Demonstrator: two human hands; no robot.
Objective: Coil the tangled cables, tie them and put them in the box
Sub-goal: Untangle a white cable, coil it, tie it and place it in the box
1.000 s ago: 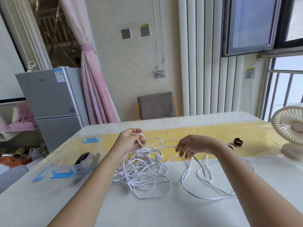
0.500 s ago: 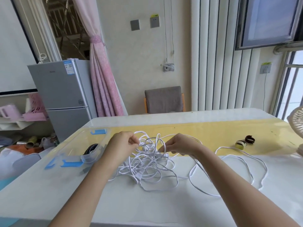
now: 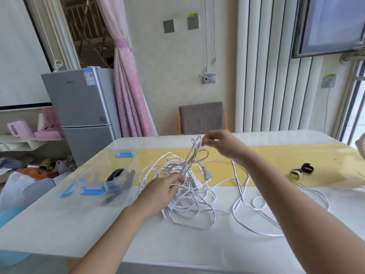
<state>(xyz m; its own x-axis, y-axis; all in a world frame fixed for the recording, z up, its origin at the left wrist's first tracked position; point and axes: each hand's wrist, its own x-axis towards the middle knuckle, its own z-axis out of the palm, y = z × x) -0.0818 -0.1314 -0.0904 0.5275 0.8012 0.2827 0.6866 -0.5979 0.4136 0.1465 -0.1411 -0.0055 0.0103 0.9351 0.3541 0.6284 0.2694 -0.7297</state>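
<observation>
A tangle of thin white cables [image 3: 189, 196] lies in the middle of the table. My right hand [image 3: 219, 142] is raised above it and pinches a loop of white cable, pulling it up and away from the pile. On the left side of the pile, my left hand [image 3: 164, 189] rests with its fingers in the strands; whether it grips any is unclear. The clear plastic box [image 3: 88, 175] with blue clips stands at the left, and a coiled black cable [image 3: 115, 175] lies inside it. Two dark strap rolls [image 3: 301, 171] sit on the yellow strip at the right.
The table [image 3: 79, 230] is white with a yellow band across its middle. A white fan [image 3: 360, 147] shows at the right edge. Behind the table stands a grey chair [image 3: 201, 117], with a fridge [image 3: 83, 107] at the back left. Long cable loops trail to the right.
My right hand has lifted from the pile and drawn a loop of cable upward. My left hand has dropped lower onto the left of the tangle. The camera view has shifted left.
</observation>
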